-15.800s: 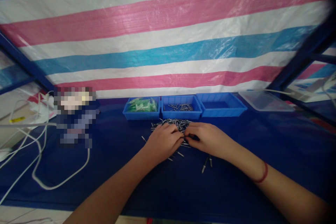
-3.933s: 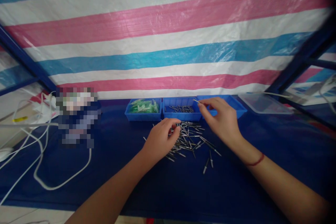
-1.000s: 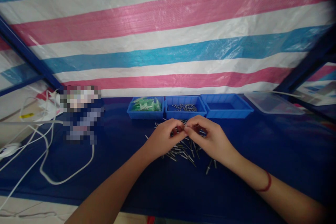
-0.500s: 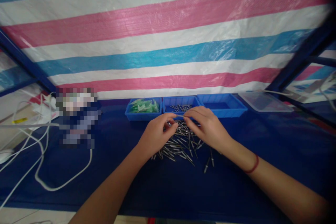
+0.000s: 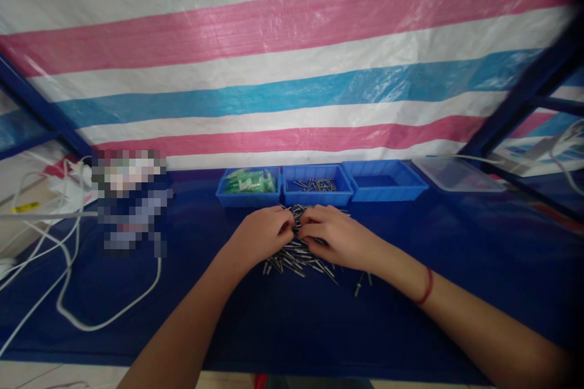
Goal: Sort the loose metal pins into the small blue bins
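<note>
A pile of silvery blind rivets (image 5: 292, 258) lies on the blue table in front of the bins. My left hand (image 5: 264, 230) rests at the pile's left side, its thumb and fingers curled together; whatever it holds is hidden. From the right, my right hand (image 5: 337, 234) reaches down into the rivets with thumb and fingers slightly apart, the tips touching the pile. Behind the hands, the middle blue bin (image 5: 317, 196) has loose rivets in it. A stray rivet (image 5: 358, 287) lies apart, near my right wrist.
The left blue bin (image 5: 249, 199) contains green-and-white packets. A third blue bin (image 5: 387, 192) adjoins on the right, beside a clear plastic lid (image 5: 458, 175). White cables (image 5: 86, 327) loop across the table's left side. A striped sheet (image 5: 274, 67) hangs behind.
Both hands have dropped from in front of the middle bin to the pile. The thin metal piece held between their fingertips is out of sight. The view has shifted slightly.
</note>
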{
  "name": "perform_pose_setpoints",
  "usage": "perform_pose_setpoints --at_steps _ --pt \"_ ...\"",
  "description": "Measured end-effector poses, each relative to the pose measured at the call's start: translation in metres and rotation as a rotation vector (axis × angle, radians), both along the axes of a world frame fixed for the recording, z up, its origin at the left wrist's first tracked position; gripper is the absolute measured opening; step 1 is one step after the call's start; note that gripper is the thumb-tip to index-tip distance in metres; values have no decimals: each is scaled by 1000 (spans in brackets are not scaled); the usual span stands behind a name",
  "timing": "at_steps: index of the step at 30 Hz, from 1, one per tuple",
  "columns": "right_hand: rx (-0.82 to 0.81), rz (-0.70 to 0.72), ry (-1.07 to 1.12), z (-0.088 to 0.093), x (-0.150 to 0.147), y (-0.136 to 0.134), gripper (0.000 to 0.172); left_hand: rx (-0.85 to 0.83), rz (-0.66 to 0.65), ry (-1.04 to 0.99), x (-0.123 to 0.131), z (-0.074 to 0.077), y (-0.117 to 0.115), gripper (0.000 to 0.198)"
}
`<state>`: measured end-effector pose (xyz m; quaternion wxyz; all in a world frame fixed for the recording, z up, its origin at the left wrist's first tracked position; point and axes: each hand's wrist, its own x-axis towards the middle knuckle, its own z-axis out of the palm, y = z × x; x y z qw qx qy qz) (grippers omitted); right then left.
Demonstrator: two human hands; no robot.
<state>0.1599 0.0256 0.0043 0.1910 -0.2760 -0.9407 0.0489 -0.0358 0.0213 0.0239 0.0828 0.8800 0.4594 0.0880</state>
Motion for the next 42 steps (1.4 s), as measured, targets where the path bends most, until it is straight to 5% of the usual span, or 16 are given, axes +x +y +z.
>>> perform_pose_setpoints --at_steps 8,19,31,42 --pt "73 -90 -173 -2 -14 -1 15 12 1 69 4 -7 1 12" --pt "55 -121 -114 -9 -14 -4 15 72 37 74 5 -11 1 15" --pt "-397 -266 488 -4 0 -8 9 -27 145 -484 16 -15 5 23" --pt "-516 -314 734 -6 -2 -10 4 -252 143 -882 28 -21 3 26"
